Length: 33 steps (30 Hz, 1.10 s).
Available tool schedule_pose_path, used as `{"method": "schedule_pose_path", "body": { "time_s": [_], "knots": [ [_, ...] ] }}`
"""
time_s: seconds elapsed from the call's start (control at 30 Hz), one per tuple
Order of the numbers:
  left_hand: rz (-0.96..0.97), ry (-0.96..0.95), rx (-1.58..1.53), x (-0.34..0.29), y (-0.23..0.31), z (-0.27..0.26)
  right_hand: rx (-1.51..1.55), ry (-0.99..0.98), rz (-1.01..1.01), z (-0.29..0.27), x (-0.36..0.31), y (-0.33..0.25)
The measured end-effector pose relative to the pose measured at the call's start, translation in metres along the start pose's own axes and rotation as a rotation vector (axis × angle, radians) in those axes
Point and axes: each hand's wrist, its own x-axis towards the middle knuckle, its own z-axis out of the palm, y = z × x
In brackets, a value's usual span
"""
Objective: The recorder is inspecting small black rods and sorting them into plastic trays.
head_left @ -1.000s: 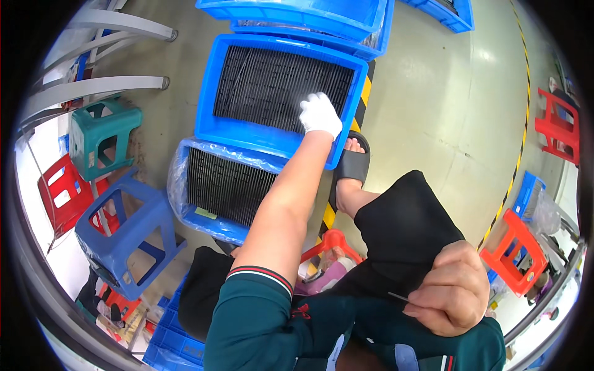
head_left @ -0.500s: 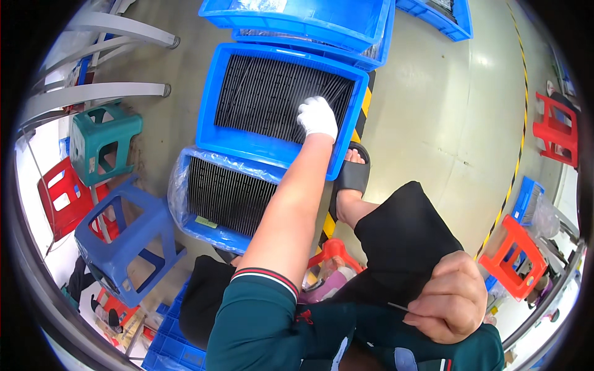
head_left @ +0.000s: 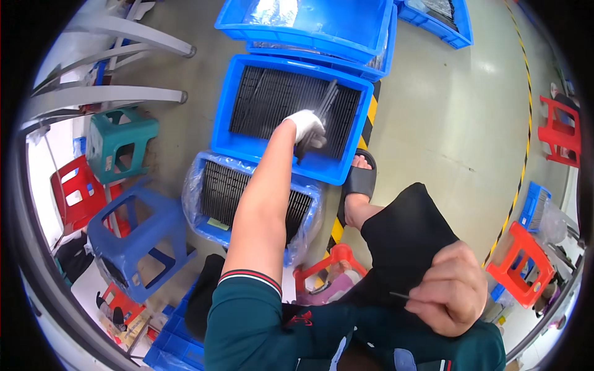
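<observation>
My left hand (head_left: 307, 128), in a white glove, is closed round a small bundle of thin dark strips (head_left: 328, 99). It is over a blue crate (head_left: 224, 123) packed with rows of similar dark strips (head_left: 263, 93). The held strips are tilted above the rows, and motion blurs the fingertips. Nearer to me, a second blue box (head_left: 213, 232), lined with clear plastic, also contains dark strips (head_left: 232, 188); my left forearm crosses in front of it. Bare and pinched shut, my right hand (head_left: 451, 290) is by my thigh, with a short thin dark rod (head_left: 399, 295) sticking out of its fingers.
Stacked blue crates (head_left: 309, 37) stand beyond the strip crate. To the left are a blue stool (head_left: 139, 210), a green stool (head_left: 120, 127) and grey curved legs (head_left: 117, 94). A red-orange stool (head_left: 523, 263) is at the right. Yellow-black tape (head_left: 371, 111) runs along the floor.
My gloved left hand has moved slightly left and nearer to me, and now lifts a bundle of strips off the rows. My right hand stays almost in place. The whole view has shifted slightly.
</observation>
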Motion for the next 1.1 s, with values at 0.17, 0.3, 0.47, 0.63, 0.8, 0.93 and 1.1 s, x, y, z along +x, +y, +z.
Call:
{"method": "schedule_pose_path", "body": {
  "time_s": [0.17, 0.3, 0.47, 0.63, 0.8, 0.93, 1.1],
  "knots": [
    [0.387, -0.417, -0.631, -0.090, -0.051, 0.002, 0.030, -0.018, -0.071, 0.011, 0.001, -0.017],
    [0.649, -0.466, -0.920, -0.171, -0.078, 0.024, 0.097, -0.008, -0.162, 0.032, 0.004, -0.035],
    [0.810, -0.267, -1.130, -0.264, -0.103, 0.039, 0.424, 0.096, 0.016, 0.065, -0.004, -0.055],
    [1.032, -0.127, -1.320, -0.350, -0.117, 0.054, 0.949, 0.284, 0.193, 0.103, 0.010, -0.059],
    [1.388, -0.214, -1.307, -0.426, -0.122, 0.088, 1.183, 0.300, 0.268, 0.164, 0.020, -0.088],
    [1.464, -0.088, -1.289, -0.459, -0.132, 0.122, 1.411, 0.293, 0.241, 0.205, 0.019, -0.134],
    [1.523, 0.001, -1.189, -0.495, -0.159, 0.119, 1.420, 0.179, 0.237, 0.221, 0.015, -0.169]
  ]
}}
